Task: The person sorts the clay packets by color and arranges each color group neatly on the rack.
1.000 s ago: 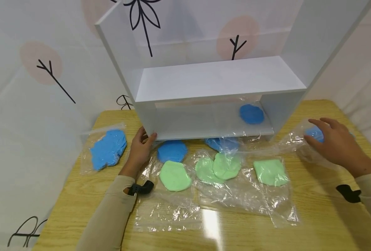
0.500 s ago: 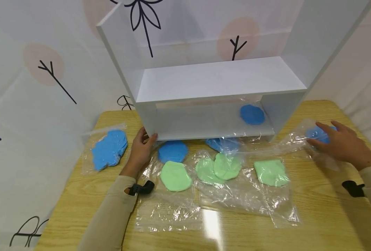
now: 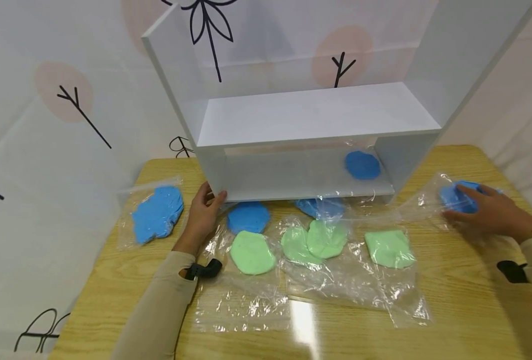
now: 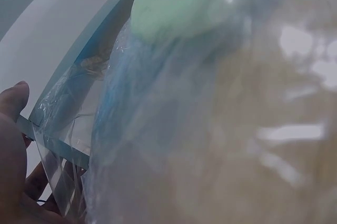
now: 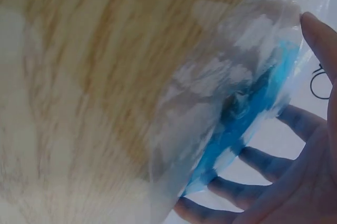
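My left hand [image 3: 201, 212] grips the lower left corner of a white shelf unit [image 3: 311, 114], thumb on its front edge. In the left wrist view, clear plastic hangs beside the fingers [image 4: 37, 182]. At the right of the table, my right hand [image 3: 495, 212] reaches over a clear plastic bag with a lump of blue modelling clay [image 3: 452, 196]. The right wrist view shows the fingers [image 5: 263, 163] spread, tips at the bag near the blue clay [image 5: 247, 113], with the thumb [image 5: 318, 40] at its other edge.
A bagged blue clay disc [image 3: 362, 165] lies on the bottom shelf. Flat green clay pieces [image 3: 253, 252] and another blue piece [image 3: 249, 217] lie in plastic before the unit. A bagged blue lump [image 3: 158, 212] lies at left on the wooden table [image 3: 338, 330]. Behind stands a patterned cloth [image 3: 266, 45].
My right hand has come down and slightly right onto the blue clay bag, and its fingers now touch it. The left hand keeps its hold on the shelf corner.
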Motion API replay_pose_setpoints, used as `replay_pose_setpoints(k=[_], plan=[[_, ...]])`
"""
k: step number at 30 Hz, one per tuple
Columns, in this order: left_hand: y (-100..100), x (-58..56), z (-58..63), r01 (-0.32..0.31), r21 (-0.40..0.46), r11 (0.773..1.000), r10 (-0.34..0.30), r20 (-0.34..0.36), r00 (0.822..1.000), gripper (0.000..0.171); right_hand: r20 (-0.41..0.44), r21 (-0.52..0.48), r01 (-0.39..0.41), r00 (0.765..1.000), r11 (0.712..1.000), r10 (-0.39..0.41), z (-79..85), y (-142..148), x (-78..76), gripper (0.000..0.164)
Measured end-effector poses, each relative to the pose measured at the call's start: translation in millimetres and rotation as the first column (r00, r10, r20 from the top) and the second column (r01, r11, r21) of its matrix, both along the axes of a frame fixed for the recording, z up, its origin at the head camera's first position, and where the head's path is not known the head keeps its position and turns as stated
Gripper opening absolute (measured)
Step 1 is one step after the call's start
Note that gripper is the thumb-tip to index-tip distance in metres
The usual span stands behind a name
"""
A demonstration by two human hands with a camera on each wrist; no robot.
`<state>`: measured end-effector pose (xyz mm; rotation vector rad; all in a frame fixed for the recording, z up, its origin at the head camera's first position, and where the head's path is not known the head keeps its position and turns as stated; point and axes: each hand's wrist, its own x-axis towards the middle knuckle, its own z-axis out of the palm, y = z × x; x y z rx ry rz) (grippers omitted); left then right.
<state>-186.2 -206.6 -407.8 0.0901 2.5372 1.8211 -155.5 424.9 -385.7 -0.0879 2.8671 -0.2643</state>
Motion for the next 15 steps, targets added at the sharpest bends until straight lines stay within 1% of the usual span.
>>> replay_pose_setpoints(k=[3, 9, 15], plan=[[-4, -7.3, -14.5, -0.003, 0.003, 1.0, 0.003, -0.028, 1.0, 0.062, -0.009, 0.012, 0.009, 1.0, 1.0, -0.009, -3.6, 2, 0.0, 0.101], [-5, -5.8, -15.3, -0.005, -0.002, 1.0, 0.005, -0.038, 0.999, 0.063, -0.016, 0.014, 0.007, 1.0, 1.0, -0.006, -6.2, 3, -0.4, 0.101], [-5, -6.6, -16.8, -0.001, -0.003, 1.0, 0.001, -0.036, 0.999, 0.062, -0.024, 0.002, 0.026, 0.999, 1.0, -0.026, -6.5, -2, 0.1, 0.101]])
